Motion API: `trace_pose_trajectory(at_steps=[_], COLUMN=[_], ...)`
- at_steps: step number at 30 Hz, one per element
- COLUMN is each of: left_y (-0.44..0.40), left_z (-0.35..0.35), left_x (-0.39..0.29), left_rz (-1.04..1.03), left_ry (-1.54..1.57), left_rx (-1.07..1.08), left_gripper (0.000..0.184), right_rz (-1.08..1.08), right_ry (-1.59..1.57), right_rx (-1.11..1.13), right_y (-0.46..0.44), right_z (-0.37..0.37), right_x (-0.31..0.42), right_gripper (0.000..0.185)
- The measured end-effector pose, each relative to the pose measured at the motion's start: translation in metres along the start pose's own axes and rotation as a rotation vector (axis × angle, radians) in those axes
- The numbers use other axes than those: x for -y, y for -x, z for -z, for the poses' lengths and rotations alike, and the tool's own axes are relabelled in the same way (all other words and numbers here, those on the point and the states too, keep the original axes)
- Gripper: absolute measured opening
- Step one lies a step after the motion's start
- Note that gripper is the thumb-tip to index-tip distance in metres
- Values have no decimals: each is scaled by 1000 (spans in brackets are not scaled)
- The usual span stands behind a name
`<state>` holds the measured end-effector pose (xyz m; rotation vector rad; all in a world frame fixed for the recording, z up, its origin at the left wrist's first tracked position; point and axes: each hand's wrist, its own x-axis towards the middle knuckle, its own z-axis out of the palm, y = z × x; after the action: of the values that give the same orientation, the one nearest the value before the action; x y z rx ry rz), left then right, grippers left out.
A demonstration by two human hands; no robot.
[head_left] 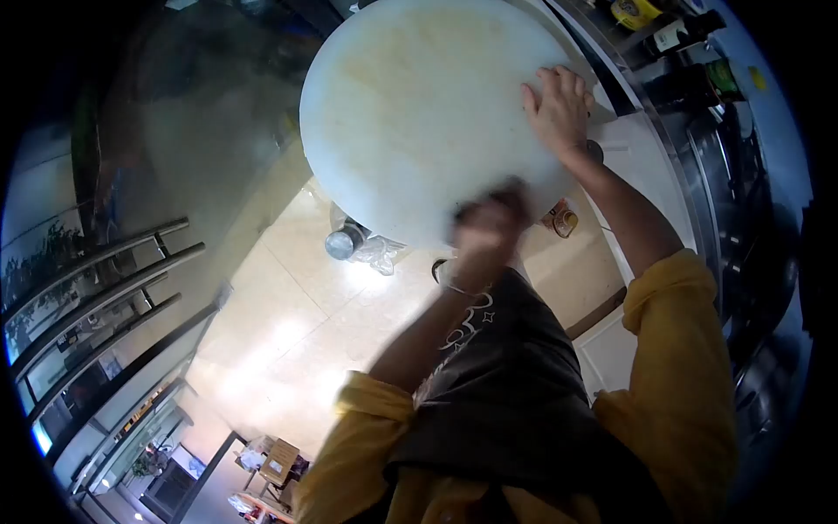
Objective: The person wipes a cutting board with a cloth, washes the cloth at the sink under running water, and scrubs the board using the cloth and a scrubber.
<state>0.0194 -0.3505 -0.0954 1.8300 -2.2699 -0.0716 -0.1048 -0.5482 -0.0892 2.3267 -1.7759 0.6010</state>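
Note:
A large round white cutting board with yellowish-brown stains fills the upper middle of the view. My right hand lies on its face near the right rim, thumb apart from the other fingers. At the board's lower edge, my left hand is smeared by motion and closed around a dark thing. Blur hides what that dark thing is; it appears to be against the board. Both of my forearms come out of rolled yellow sleeves, and a dark apron covers my front.
Below the board, a lidded container and clear plastic are on the tiled floor. An orange-labelled jar is under the right side. Bottles line a metal counter at right. Metal rails stand at left, with a cardboard box lower down.

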Motion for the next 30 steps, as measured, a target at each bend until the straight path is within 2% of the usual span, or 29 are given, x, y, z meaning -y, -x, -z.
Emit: trace_pose_trajectory(at_steps=[1, 2, 3, 5, 6, 7, 10, 11, 12, 13, 16, 18, 19, 20, 22, 23, 25, 26, 28, 30], left_y=[4, -5, -3, -8, -17, -20, -42, -45, -45, -51, -62, -62, -58, -55, -49, -53, -56, -56, -60, -41], left_z=[-9, 22, 28, 65, 72, 74, 99, 94, 76, 65, 51, 34, 15, 14, 4, 15, 20, 20, 17, 14], left_x=[-41, -69, -79, -56, -26, 13, 119, 140, 162, 176, 172, 161, 146, 113, 41, 8, -35, -32, -27, -3], left_rz=[-217, -209, -277, -223, -199, -148, 112, 162, 140, 117, 129, 45, 29, -241, -301, -285, -375, -373, -426, -362], left_ry=[219, 758, 974, 874, 846, 631, 211, 55, 37, 13, 69, 176, 462, 420, 401, 557, 497, 499, 447, 558], left_rx=[-227, 227, 134, 60, -137, -195, -130, -77, -151, -233, -146, -181, -125, -239, -77, -71, -51, -55, 206, 138], left_gripper=[22, 17, 14, 33, 34, 36, 41, 52, 62, 62, 57, 41, 27, 26, 29, 28, 26, 26, 23, 21], right_rz=[4, 17, 27, 35, 27, 37, 40, 48, 44, 36, 32, 36, 36, 36, 30, 28, 35, 32, 60, 75], right_ry=[0, -2, 1, -10, -11, -16, -3, 16, 22, 18, 9, -2, 5, 10, 40, 77, 44, 18, -6, -36], right_rx=[-11, -23, -29, -33, -16, -52, -101, -102, -99, -77, -59, -74, -67, -69, -61, -40, -63, -87, -102, -102], right_y=[1, 1, -3, 2, 7, 5, 2, 3, 4, 4, 3, 4, 5, 3, 0, 2, 1, 1, 0, 4], right_z=[0, 0, -2, -4, -6, -10, -11, -9, -9, -9, -10, -10, -9, -9, -6, -5, -8, -8, -10, -11], right_x=[-1, -2, -3, -6, -8, -10, -8, -7, -6, -6, -8, -8, -7, -6, -2, 0, -2, -5, -11, -9], right_gripper=[35, 35, 35, 32, 32, 32, 32, 33, 33, 33, 33, 34, 33, 33, 33, 32, 32, 32, 32, 31])
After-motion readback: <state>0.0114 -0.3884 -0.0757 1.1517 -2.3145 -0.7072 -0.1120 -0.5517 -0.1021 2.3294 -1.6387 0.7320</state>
